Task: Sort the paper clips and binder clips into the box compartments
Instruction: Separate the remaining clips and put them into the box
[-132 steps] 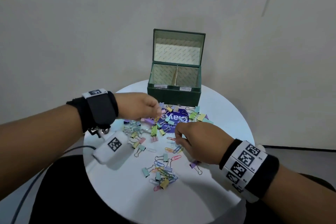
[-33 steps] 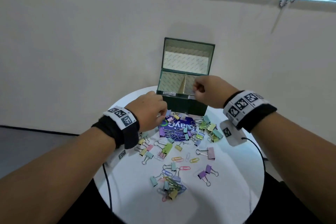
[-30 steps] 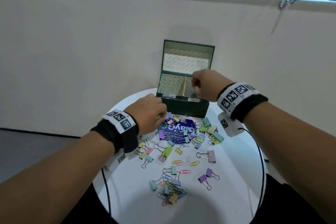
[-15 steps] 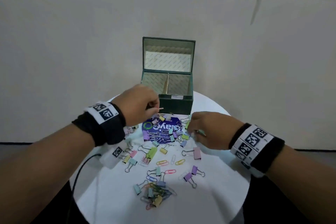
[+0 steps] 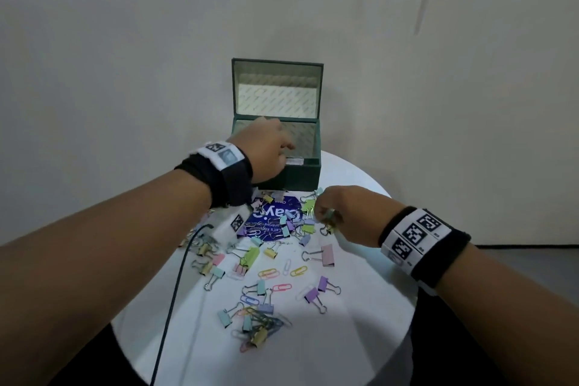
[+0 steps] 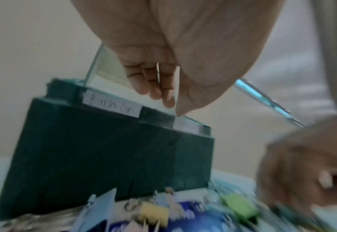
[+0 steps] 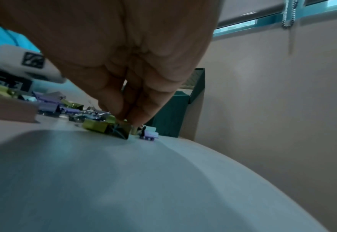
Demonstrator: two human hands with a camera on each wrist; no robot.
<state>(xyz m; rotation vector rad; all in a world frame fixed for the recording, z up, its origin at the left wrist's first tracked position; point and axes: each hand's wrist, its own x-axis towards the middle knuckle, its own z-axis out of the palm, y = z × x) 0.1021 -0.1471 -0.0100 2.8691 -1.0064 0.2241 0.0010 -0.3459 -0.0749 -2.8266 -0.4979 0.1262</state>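
The dark green box (image 5: 300, 175) stands with its lid open at the back of the round white table (image 5: 344, 338). My left hand (image 5: 282, 147) hangs over the box's front rim near the middle. In the left wrist view the left hand (image 6: 173, 108) points its fingers (image 6: 153, 87) down above the box (image 6: 103, 149), right of the "Binder Clip" label (image 6: 112, 105); nothing shows between them. My right hand (image 5: 326, 216) is down on the clip pile. Seen from the right wrist, the right hand (image 7: 127, 119) pinches a yellow-green binder clip (image 7: 106, 128) lying on the table (image 7: 163, 188).
Pastel binder clips and paper clips lie scattered over a blue card (image 5: 272, 219) and the table's middle, with a tangled heap (image 5: 260, 320) nearer me. A pink binder clip (image 5: 327, 255) lies just below my right hand. A black cable (image 5: 175, 291) runs from my left wrist.
My left hand rose from in front of the box, where it held a thin clip, to above the box opening. My right hand stayed low on the pile.
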